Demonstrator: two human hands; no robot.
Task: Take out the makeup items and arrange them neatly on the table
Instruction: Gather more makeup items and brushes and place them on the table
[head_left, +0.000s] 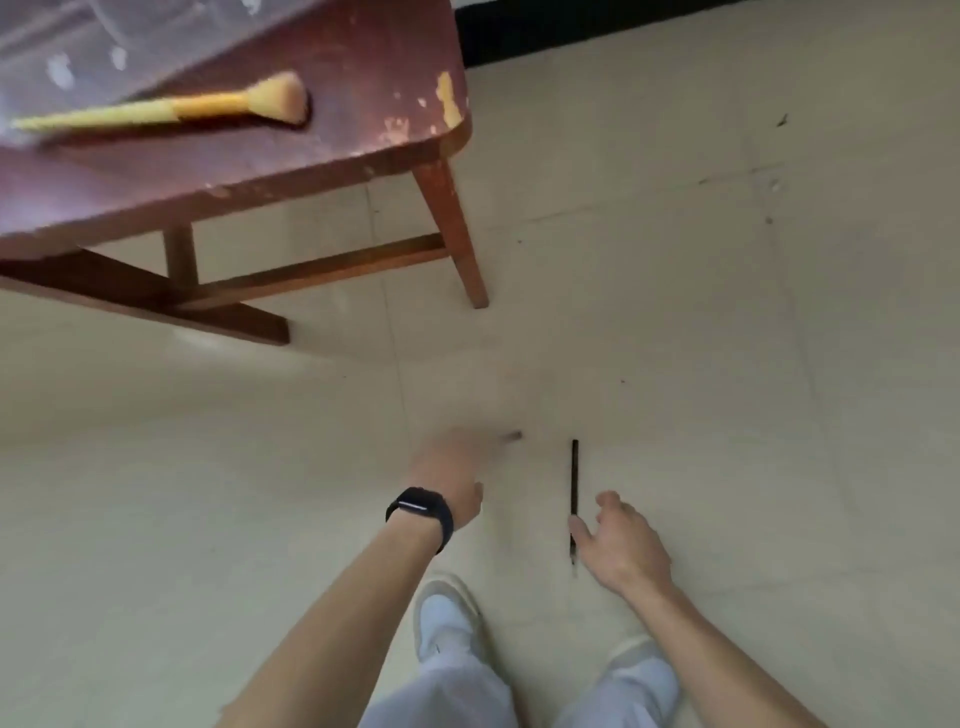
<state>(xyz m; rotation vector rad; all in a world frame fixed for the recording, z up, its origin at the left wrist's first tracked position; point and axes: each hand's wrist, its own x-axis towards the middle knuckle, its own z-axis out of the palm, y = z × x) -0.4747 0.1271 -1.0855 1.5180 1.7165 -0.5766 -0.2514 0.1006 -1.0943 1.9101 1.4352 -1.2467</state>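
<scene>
Right hand (623, 551) fingers (609, 503) spread — pencil (574, 478) just beside.

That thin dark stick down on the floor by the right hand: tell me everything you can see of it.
The dark stick is thin, straight and blackish, like a makeup pencil; no cap or tip can be made out. It seems to lie flat on the pale tiled floor, pointing away from the person. The right hand reaches in beside it, thumb crossing its near end; whether they actually touch cannot be told.
</scene>
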